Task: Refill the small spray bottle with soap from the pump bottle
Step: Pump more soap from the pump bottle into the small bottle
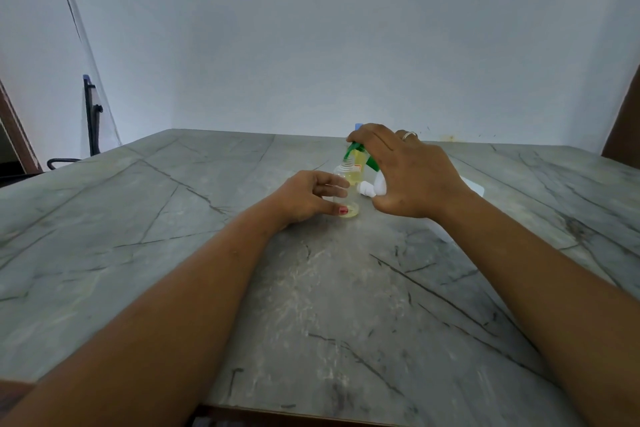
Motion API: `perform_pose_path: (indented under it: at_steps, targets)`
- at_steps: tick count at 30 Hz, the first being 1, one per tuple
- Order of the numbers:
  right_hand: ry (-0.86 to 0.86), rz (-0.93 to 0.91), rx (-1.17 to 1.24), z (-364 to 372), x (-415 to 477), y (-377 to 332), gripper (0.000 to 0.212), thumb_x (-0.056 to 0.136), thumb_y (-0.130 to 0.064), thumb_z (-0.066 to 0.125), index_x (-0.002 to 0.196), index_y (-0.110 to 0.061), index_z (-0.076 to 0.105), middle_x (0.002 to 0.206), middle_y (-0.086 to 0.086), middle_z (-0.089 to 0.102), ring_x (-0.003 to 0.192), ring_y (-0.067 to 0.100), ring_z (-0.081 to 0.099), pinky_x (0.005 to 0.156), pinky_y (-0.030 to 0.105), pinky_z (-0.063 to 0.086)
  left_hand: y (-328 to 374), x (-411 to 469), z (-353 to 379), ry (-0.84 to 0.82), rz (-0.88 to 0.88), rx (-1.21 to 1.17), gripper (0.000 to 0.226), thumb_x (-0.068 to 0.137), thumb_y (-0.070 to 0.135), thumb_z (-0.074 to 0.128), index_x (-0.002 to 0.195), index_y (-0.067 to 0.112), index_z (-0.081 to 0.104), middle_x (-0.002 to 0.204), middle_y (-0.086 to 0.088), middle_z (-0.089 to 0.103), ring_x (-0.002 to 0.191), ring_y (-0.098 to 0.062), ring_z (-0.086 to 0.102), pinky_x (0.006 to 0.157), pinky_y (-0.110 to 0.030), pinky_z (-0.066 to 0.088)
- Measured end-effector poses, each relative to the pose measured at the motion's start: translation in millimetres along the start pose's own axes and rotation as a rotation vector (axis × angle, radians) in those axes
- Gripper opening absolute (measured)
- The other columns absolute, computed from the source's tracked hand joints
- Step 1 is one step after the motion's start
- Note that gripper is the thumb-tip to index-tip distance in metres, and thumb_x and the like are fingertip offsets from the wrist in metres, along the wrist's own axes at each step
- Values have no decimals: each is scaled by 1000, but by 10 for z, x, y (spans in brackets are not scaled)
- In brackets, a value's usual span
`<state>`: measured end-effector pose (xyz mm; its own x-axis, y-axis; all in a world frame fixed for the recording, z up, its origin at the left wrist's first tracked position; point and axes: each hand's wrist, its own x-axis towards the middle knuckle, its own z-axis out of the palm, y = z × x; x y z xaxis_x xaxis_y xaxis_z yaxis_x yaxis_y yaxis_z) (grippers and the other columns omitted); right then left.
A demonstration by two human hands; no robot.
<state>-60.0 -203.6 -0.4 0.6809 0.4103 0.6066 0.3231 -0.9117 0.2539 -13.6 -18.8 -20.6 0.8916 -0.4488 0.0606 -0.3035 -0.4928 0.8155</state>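
A small clear spray bottle point(343, 184) stands upright on the grey marble table point(207, 218), its threaded neck uncapped and a thin layer of yellow soap at its bottom. My left hand point(311, 198) grips its body from the left. Behind it stands the pump bottle point(360, 163) with yellow soap and a green pump head. My right hand point(405, 173) lies over that pump head, fingers pressing on top, with the green spout pointing down at the small bottle's mouth. A white spray cap point(374, 188) lies on the table under my right hand.
A white sheet or tray edge point(474, 185) shows to the right, behind my right wrist. A black chair point(91, 121) stands past the table's left far corner. A plain wall rises behind the table.
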Motion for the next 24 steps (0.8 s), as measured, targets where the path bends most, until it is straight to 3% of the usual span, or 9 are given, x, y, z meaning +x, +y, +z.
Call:
perform_pose_path:
  at_steps: [7,11,15,24]
  targets:
    - [25,26,12,-10,21,-13,70,61,-37,73,122,-26,40,118,-7,46,86,20,51,52,27,43,16,3,9,0,-1,24,51,77,6,72,125,14,56,126,-3,61,112,-11,56,105,-33,39]
    - [25,19,3,2,22,-11,74,61,-36,73,126,-26,39,123,-7,45,86,17,48,51,23,34,7,12,7,3,-2,25,49,77,7,73,123,15,58,125,-2,62,105,-8,56,104,-31,38]
    - [14,2,-18,4,-5,3,80,60,-35,70,132,-26,36,132,-6,42,85,18,45,52,23,32,6,33,9,14,-15,39,48,77,9,72,123,16,57,126,-2,61,111,-12,57,106,-36,39]
    - [49,15,-1,-2,27,-13,70,60,-37,74,121,-25,42,115,-6,48,83,19,50,50,24,38,9,9,10,14,1,51,50,76,9,74,123,16,58,125,-2,62,110,-11,58,107,-36,39]
